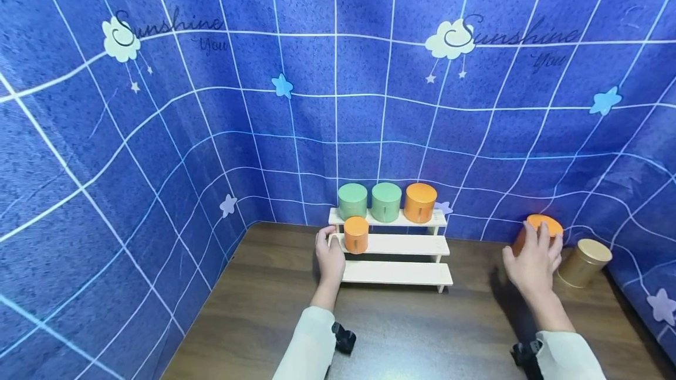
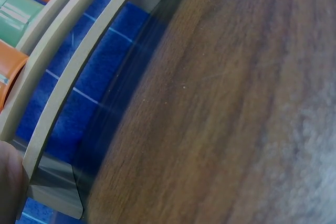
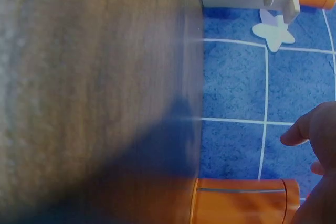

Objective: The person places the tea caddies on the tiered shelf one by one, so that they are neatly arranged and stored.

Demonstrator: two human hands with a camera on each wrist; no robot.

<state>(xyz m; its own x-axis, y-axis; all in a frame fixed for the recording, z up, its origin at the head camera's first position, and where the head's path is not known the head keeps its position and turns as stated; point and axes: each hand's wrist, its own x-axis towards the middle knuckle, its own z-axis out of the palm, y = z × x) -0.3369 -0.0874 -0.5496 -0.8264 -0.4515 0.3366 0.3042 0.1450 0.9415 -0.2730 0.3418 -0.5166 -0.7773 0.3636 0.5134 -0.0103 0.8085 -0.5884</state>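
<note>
A cream three-step rack (image 1: 397,273) stands near the back of the table. My left hand (image 1: 330,257) holds its left end, and the left wrist view shows a fingertip (image 2: 9,174) against the step ends. Close to that hand, a small orange tin (image 1: 356,236) sits on the middle step. The top step carries a green tin (image 1: 352,202), another green tin (image 1: 386,202) and an orange tin (image 1: 420,203). At the right, my right hand (image 1: 533,260) hovers over a larger orange tin (image 1: 546,224), fingers spread. The thumb looks apart from it in the right wrist view.
A gold tin (image 1: 584,263) stands right of the orange one, beside my right hand. Blue checked cloth (image 1: 369,116) hangs behind and along both sides of the brown wooden table (image 1: 401,333).
</note>
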